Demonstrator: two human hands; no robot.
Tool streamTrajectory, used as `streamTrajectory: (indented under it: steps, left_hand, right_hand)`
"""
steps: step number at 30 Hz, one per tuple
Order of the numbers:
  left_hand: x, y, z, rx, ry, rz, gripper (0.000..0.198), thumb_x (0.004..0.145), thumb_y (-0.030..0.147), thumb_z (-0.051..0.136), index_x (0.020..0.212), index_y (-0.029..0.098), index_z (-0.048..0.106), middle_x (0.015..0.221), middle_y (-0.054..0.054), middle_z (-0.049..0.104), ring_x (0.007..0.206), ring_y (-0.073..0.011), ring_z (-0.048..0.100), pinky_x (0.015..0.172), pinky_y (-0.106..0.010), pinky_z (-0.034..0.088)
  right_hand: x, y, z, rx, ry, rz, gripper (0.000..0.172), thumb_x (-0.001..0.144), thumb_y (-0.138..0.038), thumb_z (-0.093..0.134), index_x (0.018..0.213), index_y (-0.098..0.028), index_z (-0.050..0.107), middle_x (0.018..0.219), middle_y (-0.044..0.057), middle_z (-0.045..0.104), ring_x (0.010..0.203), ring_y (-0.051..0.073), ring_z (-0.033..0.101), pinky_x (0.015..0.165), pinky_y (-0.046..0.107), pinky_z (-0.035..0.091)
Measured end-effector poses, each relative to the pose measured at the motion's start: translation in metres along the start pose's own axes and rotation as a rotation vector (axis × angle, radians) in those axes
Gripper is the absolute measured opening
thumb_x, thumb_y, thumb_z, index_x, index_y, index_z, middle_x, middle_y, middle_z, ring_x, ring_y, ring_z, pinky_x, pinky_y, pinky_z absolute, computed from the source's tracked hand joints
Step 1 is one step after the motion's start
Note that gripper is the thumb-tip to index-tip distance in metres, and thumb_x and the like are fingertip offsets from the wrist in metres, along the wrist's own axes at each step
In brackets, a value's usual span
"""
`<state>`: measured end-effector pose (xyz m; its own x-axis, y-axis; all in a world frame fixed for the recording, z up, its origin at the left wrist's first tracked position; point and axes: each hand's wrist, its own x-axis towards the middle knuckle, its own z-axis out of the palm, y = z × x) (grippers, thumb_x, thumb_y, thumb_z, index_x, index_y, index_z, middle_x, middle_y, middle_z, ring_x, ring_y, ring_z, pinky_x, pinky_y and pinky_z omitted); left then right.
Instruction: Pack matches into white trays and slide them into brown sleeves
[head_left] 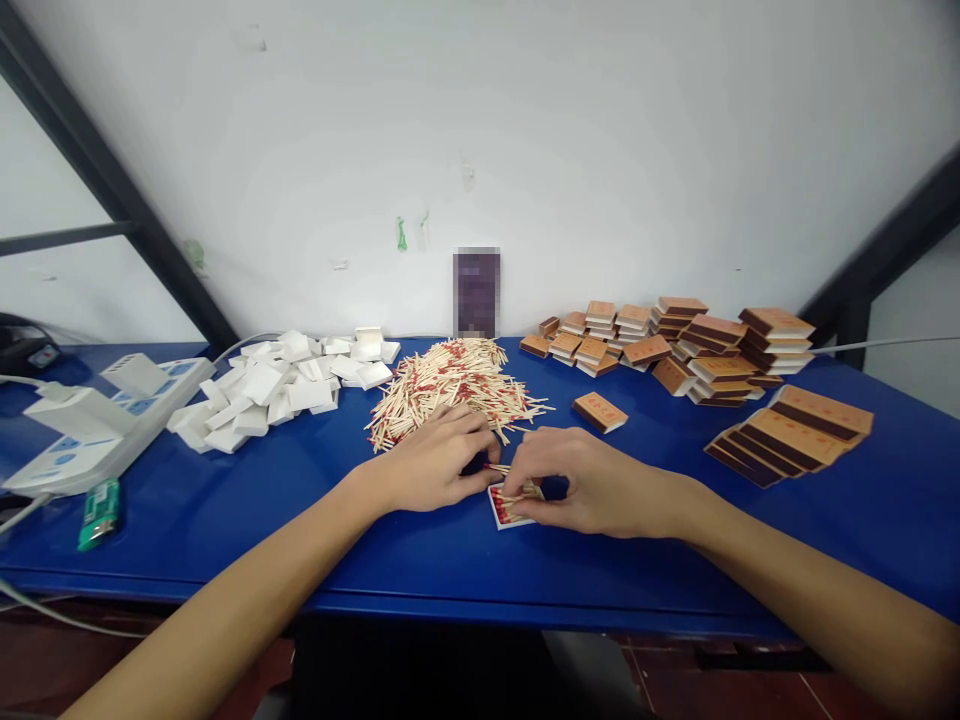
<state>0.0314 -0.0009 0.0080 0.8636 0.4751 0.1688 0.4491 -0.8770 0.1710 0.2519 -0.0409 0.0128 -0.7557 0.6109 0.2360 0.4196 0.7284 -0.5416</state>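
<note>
A small white matchbox tray (496, 512) lies near the table's front edge, with red-headed matches (517, 500) in it. My right hand (589, 482) reaches over the tray from the right, its thumb and fingers closed on matches there. On the other side, my left hand (442, 458) is bent, with thumb and fingertips drawn together at a few matches (498, 468) just above the tray; how firmly they are gripped is partly hidden. Behind that hand rises a big heap of loose matches (457, 375).
White empty trays (277, 385) lie piled to the left, near a power strip (112, 430) and a green lighter (100, 515). Brown matchboxes (705, 350) are stacked at right. One matchbox (600, 412) lies apart, and flat sleeves (795, 430) overlap in a row.
</note>
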Motion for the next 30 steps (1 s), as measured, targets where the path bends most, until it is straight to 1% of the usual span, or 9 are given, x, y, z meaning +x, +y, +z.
streamTrajectory:
  steps: [5, 9, 11, 14, 18, 21, 27, 29, 30]
  left_hand:
    - [-0.0004, 0.0049, -0.0016, 0.092, -0.022, 0.013, 0.017, 0.098, 0.029, 0.049, 0.095, 0.017, 0.059, 0.100, -0.007, 0.054, 0.095, -0.0226, 0.048, 0.085, -0.036, 0.037]
    - [0.0003, 0.0052, 0.0007, 0.140, -0.014, 0.023, 0.018, 0.099, 0.026, 0.046, 0.095, 0.015, 0.059, 0.099, -0.007, 0.054, 0.093, -0.0215, 0.048, 0.085, -0.035, 0.038]
    - [0.0005, 0.0042, 0.0026, 0.152, -0.010, 0.028, 0.018, 0.099, 0.026, 0.045, 0.095, 0.015, 0.059, 0.097, -0.007, 0.055, 0.091, -0.0210, 0.049, 0.084, -0.034, 0.038]
    - [0.0007, 0.0029, 0.0039, 0.153, -0.009, 0.032, 0.018, 0.099, 0.026, 0.046, 0.093, 0.015, 0.058, 0.094, -0.006, 0.056, 0.087, -0.0197, 0.052, 0.083, -0.033, 0.039]
    - [0.0006, 0.0022, 0.0010, 0.147, -0.011, 0.042, 0.017, 0.099, 0.027, 0.047, 0.093, 0.015, 0.059, 0.094, -0.005, 0.057, 0.087, -0.0195, 0.053, 0.083, -0.033, 0.040]
    - [0.0000, 0.0027, -0.0026, 0.139, -0.019, 0.061, 0.017, 0.098, 0.030, 0.050, 0.095, 0.017, 0.060, 0.097, -0.005, 0.057, 0.091, -0.0205, 0.053, 0.084, -0.033, 0.039]
    - [-0.0004, 0.0062, -0.0031, 0.156, -0.059, 0.033, 0.015, 0.097, 0.024, 0.049, 0.093, 0.015, 0.059, 0.096, -0.006, 0.056, 0.090, -0.0204, 0.053, 0.083, -0.033, 0.039]
    - [-0.0003, 0.0062, -0.0005, 0.173, -0.049, 0.038, 0.016, 0.098, 0.023, 0.046, 0.093, 0.014, 0.058, 0.096, -0.007, 0.055, 0.088, -0.0202, 0.053, 0.083, -0.033, 0.039]
    - [-0.0001, 0.0058, 0.0012, 0.183, -0.036, 0.045, 0.017, 0.099, 0.023, 0.044, 0.094, 0.014, 0.058, 0.097, -0.007, 0.055, 0.088, -0.0200, 0.052, 0.082, -0.033, 0.039]
  right_hand:
    - [-0.0020, -0.0027, -0.0037, -0.079, 0.020, 0.025, 0.007, 0.084, -0.024, 0.067, 0.086, -0.018, 0.069, 0.089, 0.003, 0.064, 0.080, 0.015, 0.059, 0.076, 0.028, 0.045]
    - [-0.0026, -0.0027, -0.0064, -0.137, 0.000, 0.060, 0.013, 0.084, -0.032, 0.067, 0.085, -0.019, 0.069, 0.093, 0.004, 0.061, 0.084, 0.016, 0.058, 0.080, 0.031, 0.044]
    - [-0.0019, -0.0018, -0.0066, -0.119, -0.022, 0.060, 0.011, 0.085, -0.029, 0.066, 0.085, -0.018, 0.068, 0.092, 0.004, 0.062, 0.085, 0.016, 0.058, 0.081, 0.031, 0.044]
    - [-0.0005, -0.0003, -0.0062, -0.069, -0.075, 0.057, 0.005, 0.085, -0.021, 0.063, 0.083, -0.018, 0.066, 0.085, 0.002, 0.063, 0.078, 0.014, 0.058, 0.076, 0.028, 0.045]
    - [-0.0003, 0.0012, -0.0062, -0.019, -0.104, 0.070, 0.008, 0.086, -0.018, 0.060, 0.081, -0.018, 0.065, 0.080, 0.000, 0.061, 0.069, 0.011, 0.056, 0.067, 0.025, 0.044]
    - [-0.0012, 0.0018, -0.0068, -0.008, -0.107, 0.083, 0.009, 0.088, -0.020, 0.059, 0.082, -0.018, 0.066, 0.080, 0.001, 0.061, 0.069, 0.011, 0.056, 0.066, 0.024, 0.045]
    - [-0.0017, 0.0003, -0.0079, 0.003, -0.125, 0.070, 0.009, 0.088, -0.017, 0.057, 0.082, -0.018, 0.064, 0.082, 0.001, 0.062, 0.070, 0.011, 0.056, 0.066, 0.024, 0.045]
    - [-0.0009, 0.0011, -0.0074, -0.009, -0.100, 0.058, 0.011, 0.089, -0.020, 0.057, 0.080, -0.018, 0.063, 0.080, 0.001, 0.061, 0.070, 0.011, 0.055, 0.065, 0.024, 0.044]
    - [-0.0004, 0.0020, -0.0071, -0.024, -0.066, 0.053, 0.013, 0.090, -0.022, 0.057, 0.079, -0.018, 0.062, 0.079, 0.001, 0.061, 0.069, 0.012, 0.054, 0.064, 0.024, 0.043]
